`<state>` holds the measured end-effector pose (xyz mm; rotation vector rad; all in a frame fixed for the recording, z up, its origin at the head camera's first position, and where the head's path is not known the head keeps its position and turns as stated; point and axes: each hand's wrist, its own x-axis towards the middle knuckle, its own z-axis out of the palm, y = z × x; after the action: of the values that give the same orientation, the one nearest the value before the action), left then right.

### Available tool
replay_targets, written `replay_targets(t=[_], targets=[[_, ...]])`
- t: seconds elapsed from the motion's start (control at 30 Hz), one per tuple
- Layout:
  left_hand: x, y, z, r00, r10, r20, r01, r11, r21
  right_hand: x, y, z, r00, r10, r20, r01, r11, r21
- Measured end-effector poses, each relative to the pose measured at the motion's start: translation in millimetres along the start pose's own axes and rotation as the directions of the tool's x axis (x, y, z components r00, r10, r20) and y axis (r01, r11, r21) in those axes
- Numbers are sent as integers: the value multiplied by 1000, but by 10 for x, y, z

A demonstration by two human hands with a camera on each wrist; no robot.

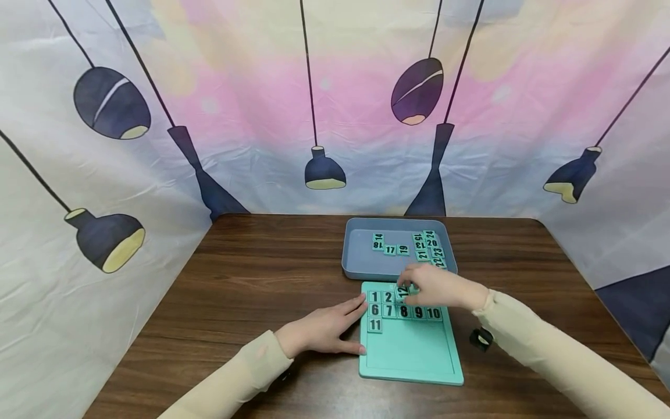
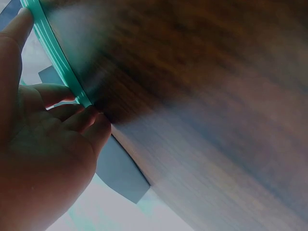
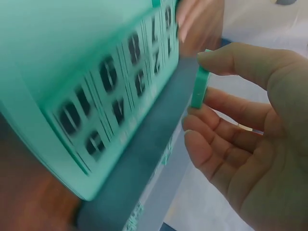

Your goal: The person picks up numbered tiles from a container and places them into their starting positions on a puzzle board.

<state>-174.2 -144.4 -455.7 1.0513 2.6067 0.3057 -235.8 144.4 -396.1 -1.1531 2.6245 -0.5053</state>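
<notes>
A mint-green number board lies on the table, with tiles 1, 2 and 6 to 11 visible in its upper rows in the head view. My right hand is over the top of the board and pinches a green tile between thumb and fingertips. In the head view this tile shows a 12 turned sideways. The right hand hides the rest of the top row there; the right wrist view shows a 3 tile. My left hand touches the board's left edge, fingers and thumb spread along it.
Behind the board stands a blue-grey tray holding several loose number tiles, including 17 and 20. A small black object shows under the right wrist. Beyond the wooden table hangs a cloth printed with lamps.
</notes>
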Motion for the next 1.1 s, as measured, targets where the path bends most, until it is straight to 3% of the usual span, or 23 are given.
replay_targets(t=[0.63,0.97,1.1], targets=[[-20,8,-28,1000,6,-12,-6,1000,4,-422,-266,589,998,27,-53,-30,998,-50],[-13,18,-33,1000,15,-6,-15,1000,-6,-489,-273,596,999,38,-6,-38,998,48],[-5,16,-26,1000,20,-9,-20,1000,1,-501,-263,616,998,38,-41,-34,995,89]])
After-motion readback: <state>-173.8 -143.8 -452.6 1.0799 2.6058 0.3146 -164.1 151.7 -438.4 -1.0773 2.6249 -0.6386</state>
